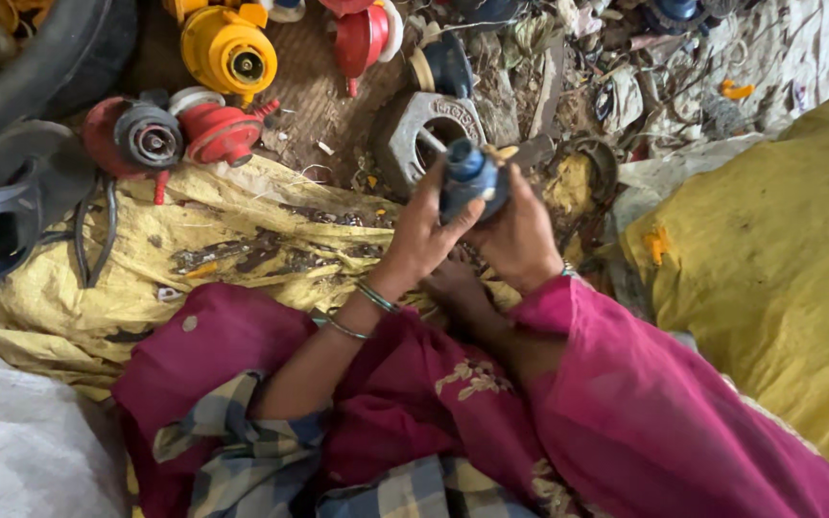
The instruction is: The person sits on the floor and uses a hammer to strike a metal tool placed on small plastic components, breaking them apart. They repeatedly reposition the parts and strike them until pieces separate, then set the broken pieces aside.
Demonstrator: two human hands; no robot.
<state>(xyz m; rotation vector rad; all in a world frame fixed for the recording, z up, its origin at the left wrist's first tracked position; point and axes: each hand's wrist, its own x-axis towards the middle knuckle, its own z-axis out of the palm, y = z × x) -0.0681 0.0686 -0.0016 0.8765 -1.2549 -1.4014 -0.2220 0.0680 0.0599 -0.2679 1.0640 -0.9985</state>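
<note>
A small blue pump-like part [472,178] with a round cap is held up between both hands above my lap. My left hand [421,233] grips its left side, thumb up along the body. My right hand [522,236] wraps its right side from behind. Both wrists wear thin bangles, and my sleeves are magenta. Below the hands lies a yellow woven sack [213,240] strewn with small dark metal scraps.
Red pump bodies [184,134] and a yellow one [227,48] lie at the upper left, another red one [362,36] at the top. A grey metal housing [424,134] sits just beyond my hands. A filled yellow sack [779,269] stands at right, black rubber [11,182] at left.
</note>
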